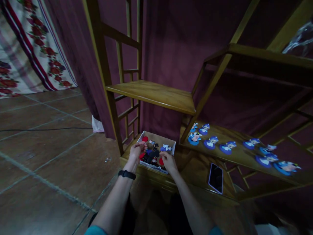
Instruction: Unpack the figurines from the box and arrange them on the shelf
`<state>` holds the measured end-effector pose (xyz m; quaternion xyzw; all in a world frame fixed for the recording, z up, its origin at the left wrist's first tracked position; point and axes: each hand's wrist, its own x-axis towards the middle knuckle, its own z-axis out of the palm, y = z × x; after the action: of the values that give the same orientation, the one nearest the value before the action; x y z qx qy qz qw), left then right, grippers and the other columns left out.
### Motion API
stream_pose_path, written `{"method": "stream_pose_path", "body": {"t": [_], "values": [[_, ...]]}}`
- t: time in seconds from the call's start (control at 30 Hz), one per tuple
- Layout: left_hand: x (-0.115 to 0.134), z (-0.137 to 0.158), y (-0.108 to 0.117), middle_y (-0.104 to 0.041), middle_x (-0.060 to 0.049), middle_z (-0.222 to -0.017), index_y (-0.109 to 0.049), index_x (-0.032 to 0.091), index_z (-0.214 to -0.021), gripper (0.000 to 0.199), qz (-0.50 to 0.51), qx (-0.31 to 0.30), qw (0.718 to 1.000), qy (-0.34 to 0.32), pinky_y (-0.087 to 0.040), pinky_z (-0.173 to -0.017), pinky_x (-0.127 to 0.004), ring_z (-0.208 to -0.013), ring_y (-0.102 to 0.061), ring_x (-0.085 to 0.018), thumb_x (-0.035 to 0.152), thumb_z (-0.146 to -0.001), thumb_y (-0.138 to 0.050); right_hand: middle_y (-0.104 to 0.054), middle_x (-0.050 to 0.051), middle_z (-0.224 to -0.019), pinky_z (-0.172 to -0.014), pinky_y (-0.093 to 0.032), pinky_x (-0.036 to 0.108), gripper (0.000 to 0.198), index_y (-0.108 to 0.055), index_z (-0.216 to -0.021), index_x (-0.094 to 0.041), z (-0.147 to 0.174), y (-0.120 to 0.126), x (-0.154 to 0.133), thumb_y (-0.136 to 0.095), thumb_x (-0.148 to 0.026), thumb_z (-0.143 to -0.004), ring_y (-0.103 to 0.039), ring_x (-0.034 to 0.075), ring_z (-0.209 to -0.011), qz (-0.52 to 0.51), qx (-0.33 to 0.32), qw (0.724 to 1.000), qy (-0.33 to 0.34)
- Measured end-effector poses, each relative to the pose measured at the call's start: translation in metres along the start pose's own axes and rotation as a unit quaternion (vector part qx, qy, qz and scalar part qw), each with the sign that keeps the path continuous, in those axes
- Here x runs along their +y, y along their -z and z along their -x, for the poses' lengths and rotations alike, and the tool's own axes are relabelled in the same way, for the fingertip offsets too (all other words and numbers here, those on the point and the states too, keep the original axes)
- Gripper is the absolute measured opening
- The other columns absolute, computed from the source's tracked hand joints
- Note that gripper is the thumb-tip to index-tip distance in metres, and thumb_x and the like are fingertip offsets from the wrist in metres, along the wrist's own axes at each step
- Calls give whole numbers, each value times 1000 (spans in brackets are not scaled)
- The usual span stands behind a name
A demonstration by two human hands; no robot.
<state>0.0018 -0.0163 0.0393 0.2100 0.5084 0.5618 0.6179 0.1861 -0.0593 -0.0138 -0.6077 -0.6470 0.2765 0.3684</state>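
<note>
A shallow cardboard box (174, 147) with white edges sits on the lower wooden shelf in front of me. Inside lie several small figurines (154, 153), mostly black and red, and a purple and white figurine (166, 148) near the right wall. My left hand (137, 151), a dark band on its wrist, is over the box's left side with thumb and fingertips close together. Over the right side is my right hand (168, 161), its fingers curled into a pinch beside a red round base (161, 161). What either pinch holds is too small to make out.
Several blue and purple figurines (227, 147) stand on a raised shelf to the right. A phone (216, 178) lies below them. A wooden shelf board (156, 94) juts out above the box, beside an upright post (113, 120). A cable (46, 129) crosses the tiled floor.
</note>
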Motion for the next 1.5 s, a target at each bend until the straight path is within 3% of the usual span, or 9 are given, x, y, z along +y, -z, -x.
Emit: {"method": "stream_pose_path", "body": {"t": [0.3,0.5,0.67,0.8,0.9,1.03,1.2,1.3,1.5], "values": [[20,-37,21,-65,-5,-71,-57,12,-90,19,83,-22,994,71,-47,-47,-15,-54,-61,-8,1,-77,-47,-45,3,-134,-97,-34,32,57,-53,-118,-25,-51,-30,18,-49,-1,-67,-43,19,-118,190,-129,971,74],[18,-36,18,-65,-6,-72,-58,11,-89,19,92,-26,991,95,-48,-49,-16,-55,-61,-8,1,-76,-48,-62,1,-104,-87,-39,31,28,-59,-94,-25,-55,-25,20,-56,-9,-70,-53,18,-100,224,-111,968,33],[-1,-31,4,-66,-6,-73,-60,12,-89,19,37,-59,990,120,-47,-51,-17,-56,-61,-9,3,-74,-52,-60,-2,-76,-67,-48,29,7,-55,-79,-24,-63,-13,21,-56,-25,-73,-59,15,-75,-39,9,993,-114],[-17,-25,-8,-66,-6,-74,-62,14,-89,20,-49,-73,988,123,-48,-55,-20,-59,-62,-10,9,-70,-61,-60,-1,-78,-58,-52,27,24,-54,-79,-21,-64,-8,8,-66,-35,-63,-61,14,-68,-311,11,938,-151],[-26,-19,-16,-65,-5,-72,-61,16,-87,18,-69,-104,984,128,-51,-60,-25,-63,-63,-14,14,-70,-64,-60,0,-79,-59,-53,28,32,-56,-78,-19,-60,-8,-6,-71,-39,-57,-60,14,-68,-374,-10,915,-149],[-31,-16,-20,-63,-4,-68,-61,17,-81,11,-61,-137,981,124,-52,-62,-26,-62,-63,-15,13,-71,-64,-60,0,-79,-62,-53,29,34,-57,-80,-19,-56,-13,-13,-69,-42,-59,-60,14,-70,-375,-32,917,-132],[-25,-26,-15,-61,-3,-63,-60,13,-76,9,-27,-55,995,75,-50,-51,-19,-52,-59,-10,7,-71,-63,-62,1,-83,-64,-52,29,26,-59,-88,-21,-60,-16,-1,-54,-42,-74,-60,14,-70,-280,-6,954,-108],[-16,-34,-7,-60,-3,-61,-59,12,-76,10,23,6,998,50,-47,-45,-16,-48,-58,-9,4,-71,-61,-64,0,-86,-73,-49,30,16,-62,-85,-22,-57,-14,3,-49,-26,-78,-59,15,-80,-110,-69,991,-23],[-8,-38,0,-61,-4,-63,-60,10,-77,13,44,-1,997,63,-48,-44,-16,-47,-57,-8,-1,-71,-57,-60,3,-105,-86,-39,29,30,-64,-93,-24,-33,-15,-5,-47,-7,-76,-55,18,-99,189,-228,950,100]]}}
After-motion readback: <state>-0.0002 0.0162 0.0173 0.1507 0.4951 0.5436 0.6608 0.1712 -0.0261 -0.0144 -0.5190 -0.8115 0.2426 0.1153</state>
